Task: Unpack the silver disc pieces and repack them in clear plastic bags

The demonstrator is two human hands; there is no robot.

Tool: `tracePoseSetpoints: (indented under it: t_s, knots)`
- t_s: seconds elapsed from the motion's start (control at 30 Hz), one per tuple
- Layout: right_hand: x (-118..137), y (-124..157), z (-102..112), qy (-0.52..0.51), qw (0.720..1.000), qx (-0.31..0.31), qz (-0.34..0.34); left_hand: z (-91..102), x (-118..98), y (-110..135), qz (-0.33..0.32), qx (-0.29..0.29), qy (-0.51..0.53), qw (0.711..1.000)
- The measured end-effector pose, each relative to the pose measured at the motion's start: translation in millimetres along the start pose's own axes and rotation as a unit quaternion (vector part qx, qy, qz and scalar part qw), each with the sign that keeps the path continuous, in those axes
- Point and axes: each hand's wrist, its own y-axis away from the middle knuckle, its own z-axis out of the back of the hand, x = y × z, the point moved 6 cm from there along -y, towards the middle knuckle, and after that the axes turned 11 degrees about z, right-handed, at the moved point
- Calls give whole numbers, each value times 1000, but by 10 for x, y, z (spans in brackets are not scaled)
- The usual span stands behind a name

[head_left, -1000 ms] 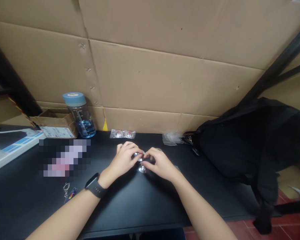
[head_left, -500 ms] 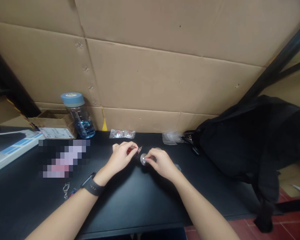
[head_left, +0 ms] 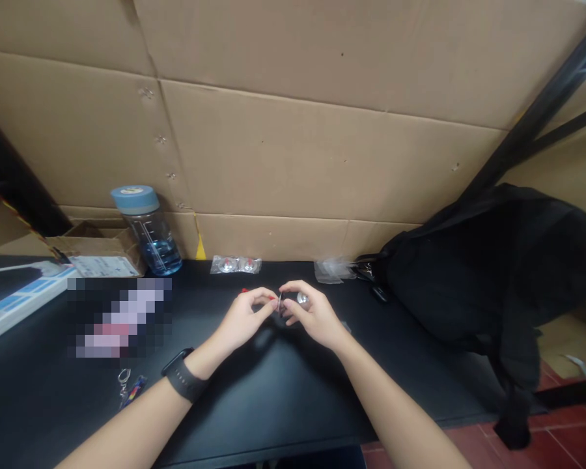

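Black tabletop (head_left: 273, 410), cardboard wall (head_left: 322, 150) close behind at 12 o'clock. L hand (head_left: 247, 319) & R hand (head_left: 312, 316) meet mid-table, fingertips of both pinched shut on small shiny piece (head_left: 280, 303) btw them. Water bottle (head_left: 149, 228) at 10, clear packet (head_left: 235, 264) at 12. Black bag (head_left: 493, 273) crowds the 3 o'clock side. Bare top toward 6 & 7, front edge at 6. Red floor (head_left: 542, 449) at 4.

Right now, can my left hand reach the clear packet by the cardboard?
Probably yes: the clear packet lies just beyond the left hand, nothing between, though that hand pinches a small shiny piece.
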Motion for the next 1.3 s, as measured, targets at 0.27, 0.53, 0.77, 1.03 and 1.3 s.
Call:
tracePoseSetpoints:
  t_s: [0.27, 0.53, 0.77, 1.03, 1.3]
  knots:
    - [95, -50, 92, 18, 999, 4, 37, -19, -9, 11, -33, -53, -35, 997]
    - [48, -124, 938, 92, 968, -229, 50, -661, -255, 389, -150, 116, -282, 941]
    - [-37, -137, 1032, 115, 964, -232, 64, -1008, -244, 510, -211, 137, -400, 881]
    - [87, -117, 987, 129, 964, -223, 58, -807, -319, 476, -238, 55, -453, 857]
    - [268, -91, 637, 217, 969, -72, 93, -359, -158, 300, -195, 57, -449, 870]
